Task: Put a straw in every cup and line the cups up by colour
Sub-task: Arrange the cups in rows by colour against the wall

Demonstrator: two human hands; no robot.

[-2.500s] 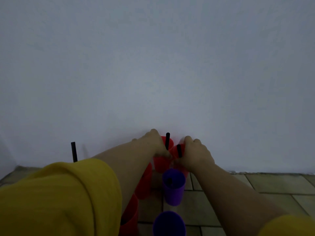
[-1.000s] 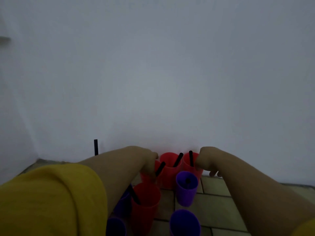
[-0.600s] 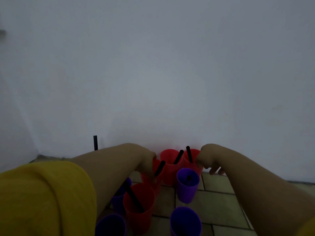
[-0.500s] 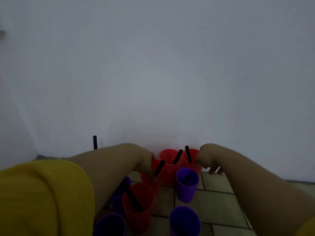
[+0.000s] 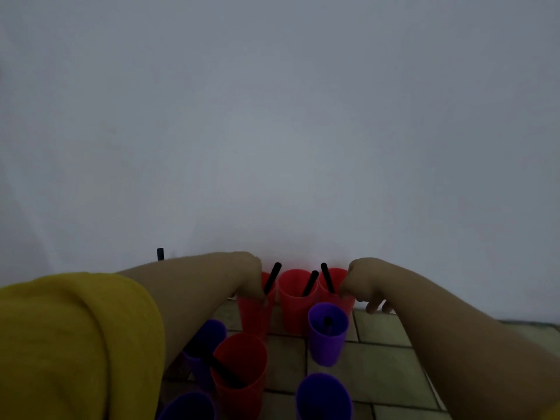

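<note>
Now left hand (image 5: 247, 275) grips the leftmost red cup (image 5: 253, 313) — right hand (image 5: 365, 283) pinches the rightmost red cup (image 5: 341, 275).

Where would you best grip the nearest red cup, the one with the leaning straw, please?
Its wall just below the rim, from the right: the red cup stands upright, its straw leans to the left rim, a purple cup crowds that side, and bare tiles lie right.

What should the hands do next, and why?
Probably the left hand should let go of the left red cup and fetch the near red cup. Three red cups with straws already stand along the wall, the right hand pinching the right red cup; the near one stands apart among purple cups.
</note>
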